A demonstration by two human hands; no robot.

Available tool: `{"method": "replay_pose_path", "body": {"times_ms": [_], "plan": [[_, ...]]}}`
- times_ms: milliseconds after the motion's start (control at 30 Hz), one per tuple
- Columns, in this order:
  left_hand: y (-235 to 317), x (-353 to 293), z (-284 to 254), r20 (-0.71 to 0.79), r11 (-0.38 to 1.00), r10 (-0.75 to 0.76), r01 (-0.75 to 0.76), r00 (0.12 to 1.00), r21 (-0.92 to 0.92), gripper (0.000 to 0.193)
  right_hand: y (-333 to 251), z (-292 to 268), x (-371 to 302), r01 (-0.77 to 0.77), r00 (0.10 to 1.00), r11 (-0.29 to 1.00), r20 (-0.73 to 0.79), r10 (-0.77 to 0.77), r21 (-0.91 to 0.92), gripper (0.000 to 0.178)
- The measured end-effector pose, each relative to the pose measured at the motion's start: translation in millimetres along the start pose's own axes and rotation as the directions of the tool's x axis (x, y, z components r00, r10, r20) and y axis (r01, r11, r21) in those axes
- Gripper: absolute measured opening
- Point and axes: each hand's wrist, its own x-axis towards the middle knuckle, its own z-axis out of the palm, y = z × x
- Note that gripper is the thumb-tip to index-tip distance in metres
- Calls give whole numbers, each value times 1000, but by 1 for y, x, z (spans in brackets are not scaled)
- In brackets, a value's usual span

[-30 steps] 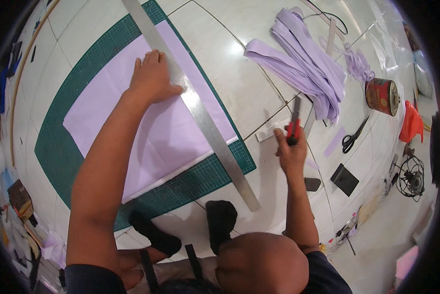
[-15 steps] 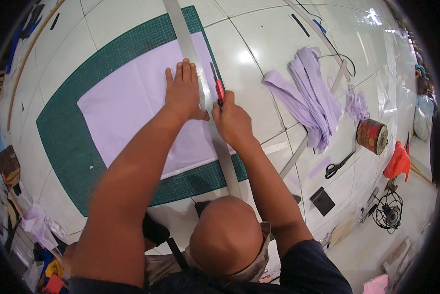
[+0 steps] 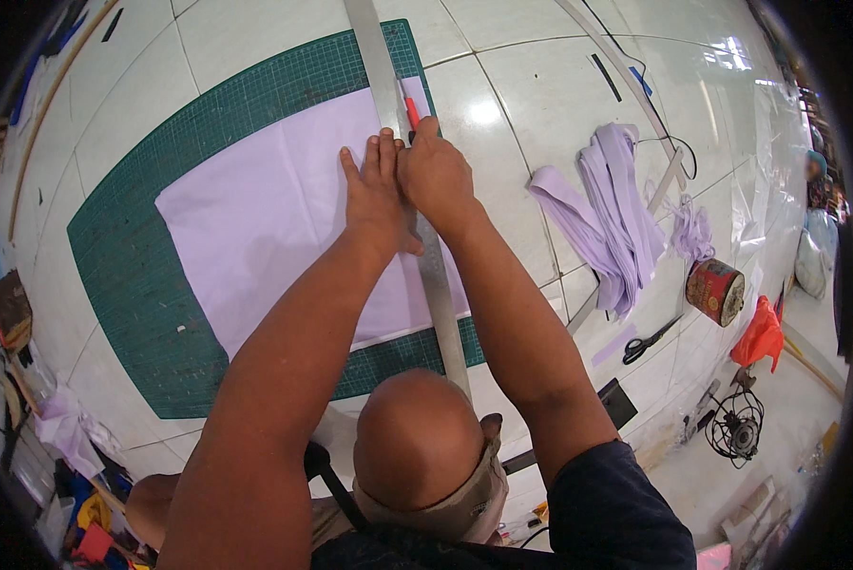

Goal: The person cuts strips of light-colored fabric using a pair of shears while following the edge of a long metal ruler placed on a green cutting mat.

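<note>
Lilac fabric (image 3: 265, 218) lies flat on a green cutting mat (image 3: 127, 285) on the floor. Across the fabric's right side runs a long metal ruler (image 3: 434, 275), reaching past the mat at both ends. My left hand (image 3: 377, 195) presses on the ruler and the fabric beside it, fingers stretched out and pointing away from me. Closed round a red utility knife (image 3: 411, 111), my right hand (image 3: 438, 176) rests against the ruler's right edge. The knife's blade points away from me, near the far edge of the fabric. Both hands are side by side.
Folded lilac fabric strips (image 3: 616, 209) lie on the tiles to the right. Beyond them are a red tin (image 3: 714, 292), black scissors (image 3: 651, 340), a red plastic bag (image 3: 759, 334) and a small wire-caged fan (image 3: 735, 426). A dark flat square (image 3: 617, 404) sits near my right elbow.
My right hand has slid the knife away from me along the ruler, toward the fabric's far edge. In the picture, my left hand sits lower and further right, still on the ruler.
</note>
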Motion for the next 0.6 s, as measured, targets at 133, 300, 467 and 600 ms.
{"method": "replay_pose_path", "body": {"times_ms": [133, 300, 467, 600], "plan": [[-2, 0, 2, -14, 1000, -4, 4, 1000, -9, 143, -8, -1, 2, -54, 998, 998, 11, 54, 8, 34], [1, 2, 2, -4, 1000, -3, 3, 1000, 11, 145, -12, -16, 5, -71, 993, 997, 93, 69, 15, 34], [6, 3, 3, -47, 995, -53, 57, 997, 85, 142, 7, -17, -28, -124, 975, 992, 188, 118, 21, 36], [5, 4, 6, -60, 995, -73, 77, 996, 69, 146, 23, -21, -88, -160, 957, 987, 250, 149, 21, 33]]}}
